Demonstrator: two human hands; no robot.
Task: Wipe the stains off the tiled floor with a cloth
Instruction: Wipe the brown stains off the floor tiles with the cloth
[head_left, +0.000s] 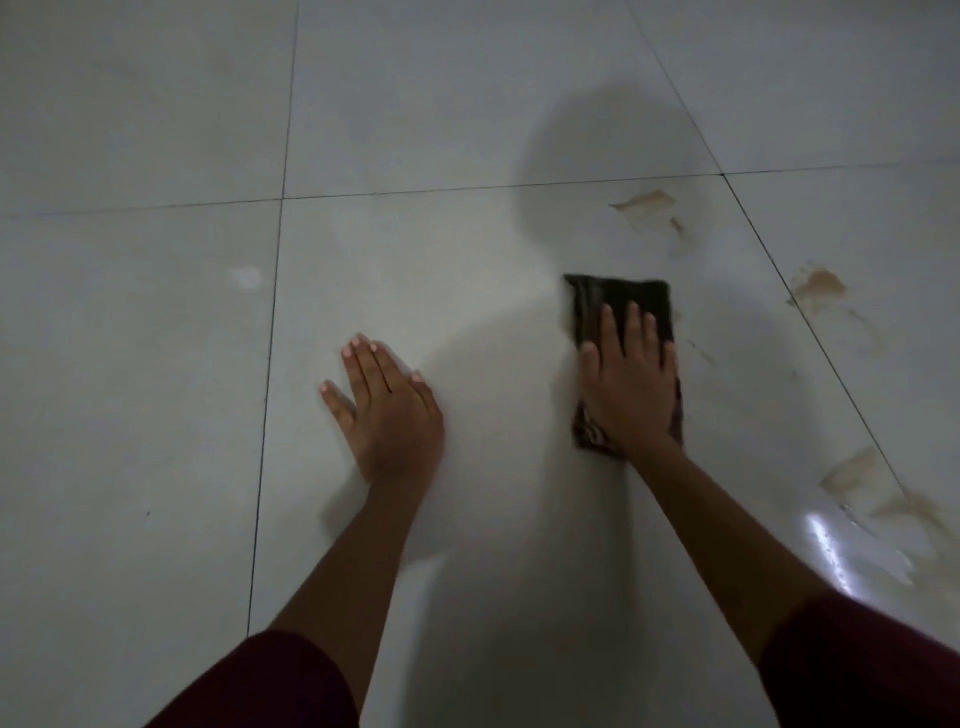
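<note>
A dark folded cloth (618, 299) lies flat on the pale tiled floor (156, 364). My right hand (631, 384) presses on it with straight, spread fingers, covering its middle. My left hand (387, 410) rests flat on the bare tile to the left, fingers straight, holding nothing. Brown stains mark the floor to the right of the cloth: one smear (649, 208) beyond the cloth, one (818, 286) across the grout line, and one (872, 483) nearer me on the right.
Dark grout lines (270, 364) divide the large tiles. A wet, glossy patch (841, 556) reflects light at the right, near my right forearm. A small whitish spot (247, 278) sits on the left tile. My shadow darkens the floor ahead.
</note>
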